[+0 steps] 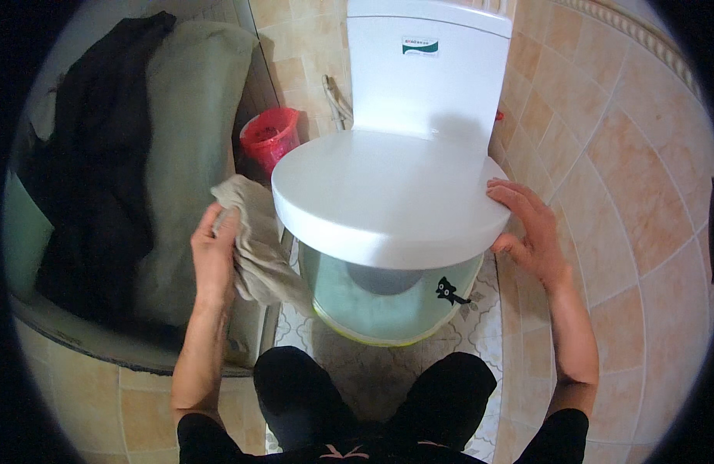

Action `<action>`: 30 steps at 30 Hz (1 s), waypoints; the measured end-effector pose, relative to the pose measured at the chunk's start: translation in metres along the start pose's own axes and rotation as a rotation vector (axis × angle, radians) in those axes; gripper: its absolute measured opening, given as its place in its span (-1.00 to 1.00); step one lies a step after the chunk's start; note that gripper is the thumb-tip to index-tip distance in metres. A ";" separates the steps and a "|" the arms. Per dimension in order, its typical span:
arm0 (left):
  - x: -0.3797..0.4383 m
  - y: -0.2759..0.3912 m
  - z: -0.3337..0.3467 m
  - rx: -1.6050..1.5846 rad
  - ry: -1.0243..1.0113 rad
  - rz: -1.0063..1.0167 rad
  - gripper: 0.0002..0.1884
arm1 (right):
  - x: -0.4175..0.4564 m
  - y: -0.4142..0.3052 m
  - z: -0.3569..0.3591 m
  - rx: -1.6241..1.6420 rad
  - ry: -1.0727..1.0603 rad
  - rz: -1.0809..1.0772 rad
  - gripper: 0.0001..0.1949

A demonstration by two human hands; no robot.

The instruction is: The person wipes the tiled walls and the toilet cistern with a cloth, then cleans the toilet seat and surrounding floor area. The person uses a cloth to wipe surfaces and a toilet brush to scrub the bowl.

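In front of me stands a white toilet with its lid point(386, 191) down. My left hand point(215, 249) grips a crumpled grey-beige cloth point(258, 249), which hangs beside the left side of the lid. At the lid's right edge is my right hand point(528, 232), its fingers on the top face and its thumb lower against the rim. The toilet base point(380, 313) below looks pale green and bears a black cat sticker point(448, 290). Behind the lid rises the white tank point(426, 87), with a label on its front.
A red bucket point(270, 136) stands left of the toilet, near a hose point(335, 101) at the wall. Further left, a dark cloth point(101, 174) lies beside a pale greenish surface point(188, 145). A tiled wall point(618, 203) runs close on the right. My knees point(302, 383) are near the base.
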State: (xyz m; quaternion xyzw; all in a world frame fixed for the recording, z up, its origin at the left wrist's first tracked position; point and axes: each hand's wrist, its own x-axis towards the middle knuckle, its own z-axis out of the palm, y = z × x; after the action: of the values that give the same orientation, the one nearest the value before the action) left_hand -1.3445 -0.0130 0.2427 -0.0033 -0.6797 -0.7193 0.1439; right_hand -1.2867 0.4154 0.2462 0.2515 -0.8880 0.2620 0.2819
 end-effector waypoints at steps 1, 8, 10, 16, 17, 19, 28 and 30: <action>0.006 0.007 0.002 -0.023 0.013 0.052 -0.69 | 0.005 0.002 -0.003 0.002 0.011 0.007 -0.35; 0.027 0.048 0.023 0.001 0.121 0.319 -0.70 | 0.036 0.014 -0.015 -0.076 0.169 -0.054 -0.36; 0.029 0.053 0.023 0.013 0.099 0.330 -0.69 | 0.010 0.014 -0.004 -0.246 0.072 -0.128 -0.28; 0.030 0.048 0.034 0.139 0.084 0.267 -0.66 | -0.072 0.004 0.056 -0.264 -0.146 -0.312 -0.42; 0.023 0.050 0.042 0.229 0.057 0.216 -0.65 | -0.079 0.006 0.062 -0.215 -0.106 -0.276 -0.42; 0.003 0.044 0.052 0.473 -0.283 0.286 -0.66 | -0.090 0.011 0.071 -0.164 -0.115 -0.295 -0.50; -0.045 -0.071 0.149 1.024 -1.035 1.013 -0.64 | -0.075 0.031 0.069 0.122 0.192 -0.068 -0.86; 0.013 -0.085 0.161 1.151 -0.841 0.935 -0.66 | -0.082 0.035 0.078 0.287 0.388 0.130 -0.92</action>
State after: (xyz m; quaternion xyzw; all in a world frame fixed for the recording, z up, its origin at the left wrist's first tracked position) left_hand -1.4059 0.1445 0.1744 -0.4770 -0.8649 -0.0674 0.1410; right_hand -1.2773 0.4182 0.1284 0.1763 -0.7854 0.4464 0.3910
